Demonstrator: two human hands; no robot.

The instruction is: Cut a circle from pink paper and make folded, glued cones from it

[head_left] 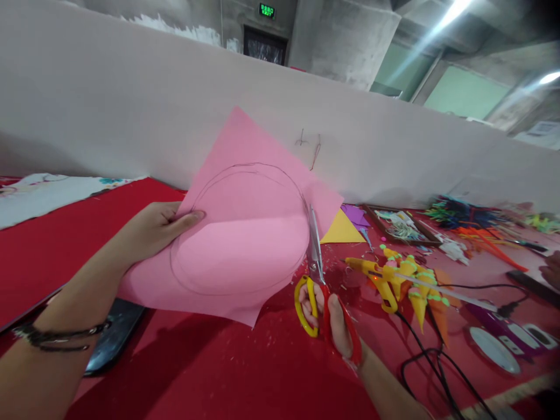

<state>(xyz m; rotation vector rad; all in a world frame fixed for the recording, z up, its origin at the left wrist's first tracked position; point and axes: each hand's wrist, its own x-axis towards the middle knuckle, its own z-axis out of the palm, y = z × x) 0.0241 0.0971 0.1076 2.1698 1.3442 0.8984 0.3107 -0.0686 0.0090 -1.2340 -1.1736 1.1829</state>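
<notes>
A sheet of pink paper with a large hand-drawn circle on it is held up above the red table. My left hand pinches its left side, thumb on the near face and the other fingers behind. In my right hand are scissors with one yellow and one red handle loop. My fingers and thumb pass through the loops. The blades point up at the paper's right side, along the drawn line, where the sheet is partly cut.
On the right lie a yellow glue gun with its cable, yellow cone-shaped pieces, a tray of small parts and a purple device. A dark phone-like object lies under my left forearm. A white partition stands behind.
</notes>
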